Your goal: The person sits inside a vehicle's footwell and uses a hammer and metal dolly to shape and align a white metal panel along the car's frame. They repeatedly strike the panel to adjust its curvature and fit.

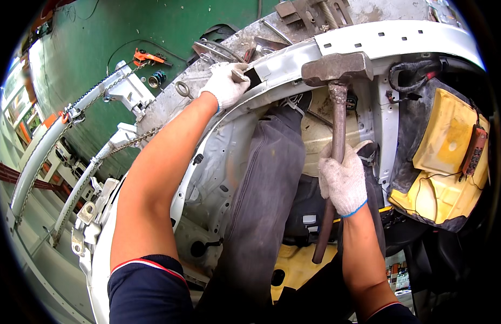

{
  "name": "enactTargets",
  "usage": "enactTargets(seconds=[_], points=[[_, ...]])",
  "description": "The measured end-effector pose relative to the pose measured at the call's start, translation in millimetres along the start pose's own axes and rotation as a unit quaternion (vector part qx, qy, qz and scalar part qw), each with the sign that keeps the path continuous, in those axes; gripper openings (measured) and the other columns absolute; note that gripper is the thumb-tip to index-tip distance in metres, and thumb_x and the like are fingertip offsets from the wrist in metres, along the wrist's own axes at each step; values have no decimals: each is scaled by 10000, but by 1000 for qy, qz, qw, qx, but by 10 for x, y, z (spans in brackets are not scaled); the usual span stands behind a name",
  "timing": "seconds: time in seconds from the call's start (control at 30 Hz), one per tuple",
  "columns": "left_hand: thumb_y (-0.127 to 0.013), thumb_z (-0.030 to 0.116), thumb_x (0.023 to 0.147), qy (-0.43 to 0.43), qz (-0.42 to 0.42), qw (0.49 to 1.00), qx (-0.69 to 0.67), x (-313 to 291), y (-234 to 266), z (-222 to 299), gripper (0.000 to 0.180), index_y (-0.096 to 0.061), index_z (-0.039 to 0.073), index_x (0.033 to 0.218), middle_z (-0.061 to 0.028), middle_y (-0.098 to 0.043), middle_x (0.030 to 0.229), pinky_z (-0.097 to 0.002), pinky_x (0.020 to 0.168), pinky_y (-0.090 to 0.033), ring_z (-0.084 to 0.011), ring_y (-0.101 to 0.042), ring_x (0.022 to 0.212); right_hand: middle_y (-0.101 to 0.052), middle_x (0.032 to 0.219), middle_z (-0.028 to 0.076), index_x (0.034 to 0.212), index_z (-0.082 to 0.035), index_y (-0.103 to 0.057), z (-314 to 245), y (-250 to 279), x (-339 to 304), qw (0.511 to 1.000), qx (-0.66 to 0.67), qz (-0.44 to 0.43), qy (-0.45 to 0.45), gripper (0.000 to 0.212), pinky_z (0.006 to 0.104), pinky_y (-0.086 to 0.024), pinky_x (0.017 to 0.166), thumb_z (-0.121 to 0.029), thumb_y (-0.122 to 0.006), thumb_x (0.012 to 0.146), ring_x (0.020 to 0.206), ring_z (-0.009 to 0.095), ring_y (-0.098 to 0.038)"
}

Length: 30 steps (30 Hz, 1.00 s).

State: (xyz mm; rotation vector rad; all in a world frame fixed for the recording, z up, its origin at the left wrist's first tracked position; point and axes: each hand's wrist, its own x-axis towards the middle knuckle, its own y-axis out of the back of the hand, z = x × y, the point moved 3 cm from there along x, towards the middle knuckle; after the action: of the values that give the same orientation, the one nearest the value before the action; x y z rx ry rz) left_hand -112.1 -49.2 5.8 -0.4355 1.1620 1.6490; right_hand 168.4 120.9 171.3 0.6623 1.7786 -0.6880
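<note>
My right hand (343, 181), in a white knit glove with a blue cuff, is closed around the brown handle of a sledgehammer (338, 116). The heavy, worn steel head is up over the white door sill (283, 67), the handle's end toward me. Also gloved, my left hand (224, 85) is at the outer edge of the sill, beside a dark opening in the metal. Its fingers are closed; a greyish-brown piece shows at them, but I cannot make out what it is. My legs in grey trousers (269, 167) stand inside the stripped car body.
Yellow foam seat (450, 135) with a reddish-brown device and wires lies right. Beyond the sill are a metal bench (364, 12), a clamp (320, 15) and loose tools (218, 49). Chains (118, 146) run left past white metal arms; an orange tool (149, 57) lies on the green floor.
</note>
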Motion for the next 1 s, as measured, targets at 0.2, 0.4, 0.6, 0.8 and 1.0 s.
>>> enactTargets(seconds=[0.2, 0.4, 0.6, 0.8, 1.0], points=[[-650, 169, 930, 6, -12, 1000, -12, -20, 22, 64, 472, -652, 9, 1375, -182, -750, 1151, -332, 978, -548, -219, -724, 1059, -557, 677, 11, 998, -32, -585, 7, 4, 48, 1000, 2, 1, 1, 74, 272, -413, 449, -55, -612, 933, 497, 99, -517], [-638, 101, 905, -29, 18, 998, -45, -154, -30, -60, 515, -621, -16, 1406, -67, -691, 882, -268, 787, -543, -130, -659, 801, -564, 680, 12, 1005, -29, -585, -1, 24, 5, 1000, 1, 8, -1, 84, 275, -415, 450, -58, -623, 935, 499, 99, -520], [-679, 123, 964, -105, 33, 994, 0, -318, -105, -156, 370, -692, 39, 1324, -76, -680, 1020, -303, 863, -531, -189, -657, 969, -618, 748, 39, 1022, -28, -592, -163, -6, -253, 997, -74, -24, 13, 121, 300, -525, 554, -51, -650, 918, 605, 120, -612], [-685, 130, 928, -105, 12, 994, -10, -278, -147, -89, 170, -744, 68, 1076, -167, -686, 1281, -443, 1030, -504, -361, -630, 1223, -702, 867, 176, 1100, -24, -619, 21, -481, -90, 968, -195, -33, 154, 235, 411, -585, 764, -158, -664, 912, 808, 313, -736], [-689, 39, 862, -58, 31, 997, 46, -314, -105, -185, 458, -640, 71, 1316, -144, -710, 1270, -410, 1067, -499, -335, -636, 1251, -676, 849, 135, 1022, -29, -607, 154, -791, 322, 951, -269, -66, 135, 188, 393, -558, 774, -165, -663, 906, 796, 252, -689]])
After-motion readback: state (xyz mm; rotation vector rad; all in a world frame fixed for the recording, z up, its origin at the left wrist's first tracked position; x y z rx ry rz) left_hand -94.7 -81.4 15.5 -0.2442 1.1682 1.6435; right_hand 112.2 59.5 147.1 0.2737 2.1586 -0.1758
